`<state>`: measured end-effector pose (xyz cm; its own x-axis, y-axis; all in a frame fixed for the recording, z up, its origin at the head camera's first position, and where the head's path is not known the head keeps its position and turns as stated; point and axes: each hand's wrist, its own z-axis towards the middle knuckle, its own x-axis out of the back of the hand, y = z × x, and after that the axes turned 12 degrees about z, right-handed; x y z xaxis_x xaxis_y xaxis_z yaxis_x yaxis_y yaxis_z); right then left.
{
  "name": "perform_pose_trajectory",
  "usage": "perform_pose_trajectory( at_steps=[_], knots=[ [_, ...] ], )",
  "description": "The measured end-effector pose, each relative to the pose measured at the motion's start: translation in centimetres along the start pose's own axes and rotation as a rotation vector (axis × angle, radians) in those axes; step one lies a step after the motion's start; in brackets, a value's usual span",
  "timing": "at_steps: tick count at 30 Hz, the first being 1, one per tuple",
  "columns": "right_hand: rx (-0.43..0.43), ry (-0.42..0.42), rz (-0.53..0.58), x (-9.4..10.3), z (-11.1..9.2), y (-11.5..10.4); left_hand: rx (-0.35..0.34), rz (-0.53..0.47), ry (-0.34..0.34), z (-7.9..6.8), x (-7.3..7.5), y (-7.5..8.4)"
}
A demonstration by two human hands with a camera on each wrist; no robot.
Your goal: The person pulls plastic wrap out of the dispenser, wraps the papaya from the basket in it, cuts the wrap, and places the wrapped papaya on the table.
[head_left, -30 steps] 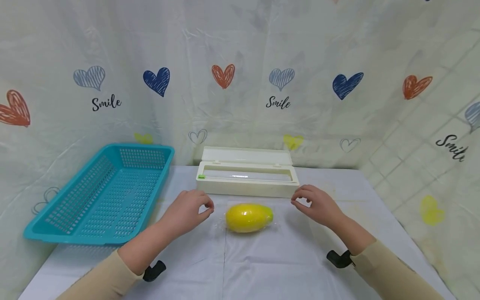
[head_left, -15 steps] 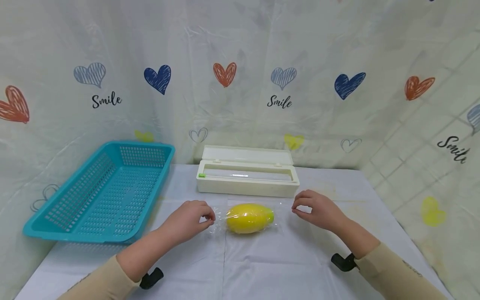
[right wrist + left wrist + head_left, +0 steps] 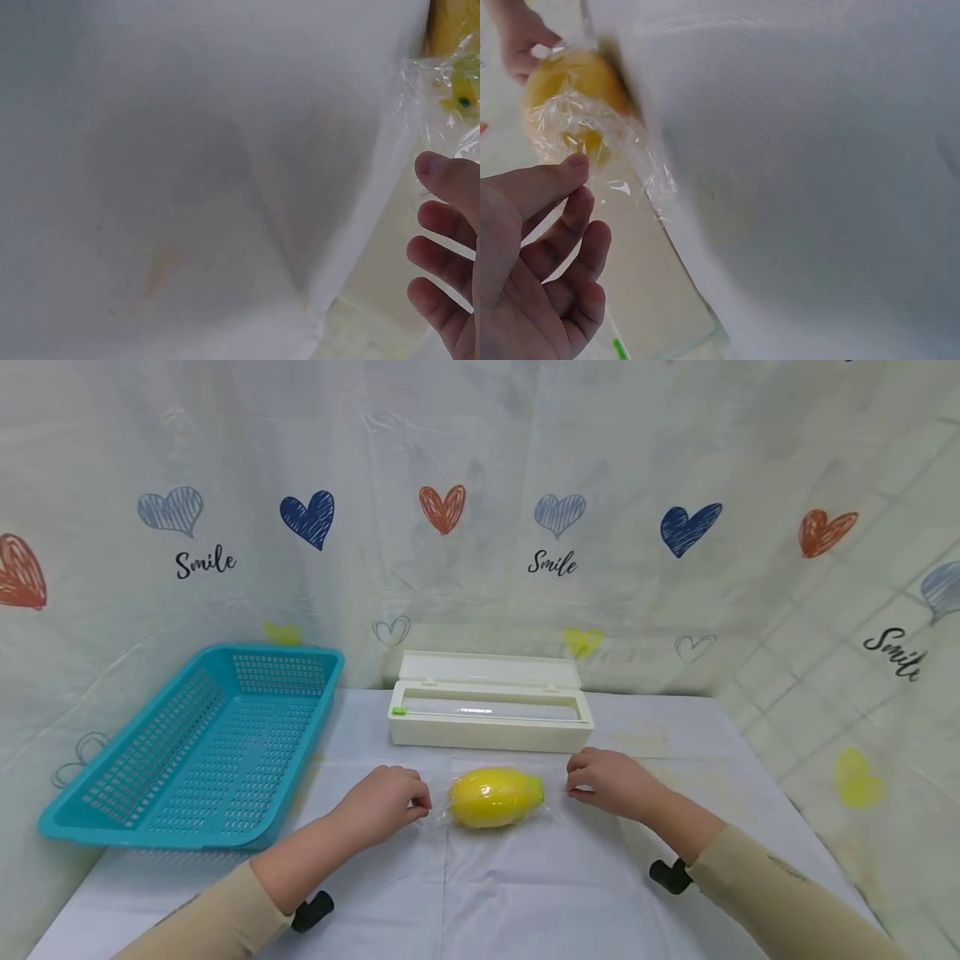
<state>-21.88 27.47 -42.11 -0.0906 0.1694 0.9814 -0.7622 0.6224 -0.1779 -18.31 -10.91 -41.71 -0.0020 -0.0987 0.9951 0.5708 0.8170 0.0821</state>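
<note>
A yellow, papaya-like fruit (image 3: 495,797) with a green tip lies mid-table, wrapped in clear plastic wrap (image 3: 570,112). On its left, my left hand (image 3: 382,806) pinches the wrap's loose end between thumb and forefinger, as the left wrist view suggests. My right hand (image 3: 611,783) is at the green end, its thumb tip against the wrap (image 3: 431,112) there; its forefinger is mostly hidden behind the thumb, and it appears to pinch the film. Behind the fruit stands a white plastic wrap dispenser (image 3: 491,735), its lid up, with a green slider at the left.
A blue-green perforated basket (image 3: 300,760) stands at the left of the table. The white cloth (image 3: 525,902) covers the tabletop, and a curtain (image 3: 487,435) printed with hearts hangs close behind the dispenser.
My right hand has moved left, closer to the fruit, and its finger loop has narrowed. The left hand has come down slightly toward the wrap's end. The fruit stays in place.
</note>
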Motion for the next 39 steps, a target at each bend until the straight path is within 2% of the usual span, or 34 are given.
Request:
perform_pose_trajectory(
  at_steps=[4,8,10,14,17,25,30,34,39],
  knots=[
    [-0.008,-0.045,0.003,-0.5,0.6,-0.4,0.028,-0.043,-0.012,0.0,-0.2,-0.1],
    [-0.034,-0.034,0.025,-0.6,0.4,-0.9,0.072,-0.099,-0.033,-0.2,-0.4,-0.1],
    [-0.102,-0.014,0.073,-0.5,0.1,-1.0,0.102,-0.133,-0.047,-0.3,-0.5,-0.2],
    [-0.304,0.022,0.243,-0.1,-0.6,-1.2,0.152,-0.198,-0.075,-0.4,-0.5,-0.2],
    [-0.383,0.044,0.321,0.0,-1.0,-1.0,0.192,-0.217,-0.086,-0.6,-0.4,-0.2],
    [-0.352,0.113,0.321,0.6,-1.1,-0.3,0.255,-0.200,-0.059,-1.1,0.0,-0.3],
    [-0.336,0.138,0.342,1.6,0.1,-0.6,0.331,-0.205,-0.043,-1.7,-0.1,-0.5],
    [-0.324,0.137,0.367,2.6,1.7,-1.5,0.387,-0.189,-0.001,-1.9,0.0,-0.6],
    [-0.312,0.102,0.438,3.1,3.9,-2.3,0.353,-0.166,0.076,-1.4,0.1,-0.1]
  ],
)
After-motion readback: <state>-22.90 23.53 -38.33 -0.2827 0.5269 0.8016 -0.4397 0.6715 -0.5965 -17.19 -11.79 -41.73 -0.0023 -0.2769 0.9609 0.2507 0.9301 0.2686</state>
